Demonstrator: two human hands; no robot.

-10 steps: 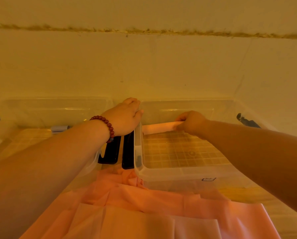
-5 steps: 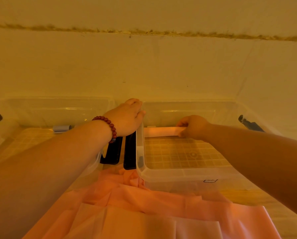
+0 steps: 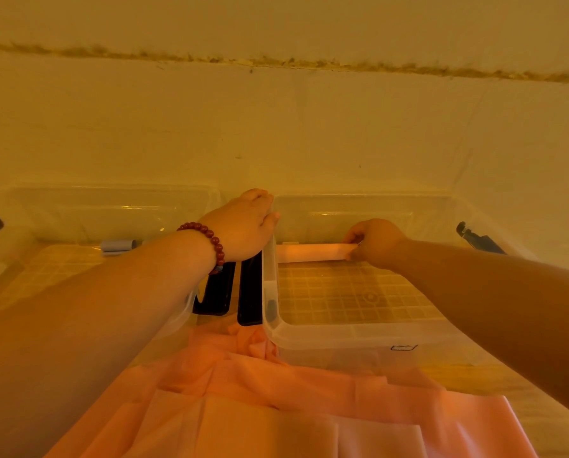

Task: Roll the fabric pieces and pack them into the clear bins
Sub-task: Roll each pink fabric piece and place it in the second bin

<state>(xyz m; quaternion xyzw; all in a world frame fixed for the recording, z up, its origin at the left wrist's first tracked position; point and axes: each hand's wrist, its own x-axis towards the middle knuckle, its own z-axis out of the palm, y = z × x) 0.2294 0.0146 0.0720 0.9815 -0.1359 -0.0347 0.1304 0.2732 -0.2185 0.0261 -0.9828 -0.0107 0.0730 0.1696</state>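
Right hand setting a pink roll at the back of the right bin.

The right hand [image 3: 377,242] pinched one end of the pink roll [image 3: 312,252], which lay crosswise on the floor of the right bin [image 3: 326,335], against its far wall. The left hand [image 3: 246,223], a bead bracelet [image 3: 210,239] at its wrist, gripped that bin's left rim near the far corner, thumb inside. A small grey roll [image 3: 119,246] sat at the back of the left bin [image 3: 111,200]. Black latches [image 3: 215,292] showed between the bins. Loose pink fabric [image 3: 276,408] lay spread just in front of them.
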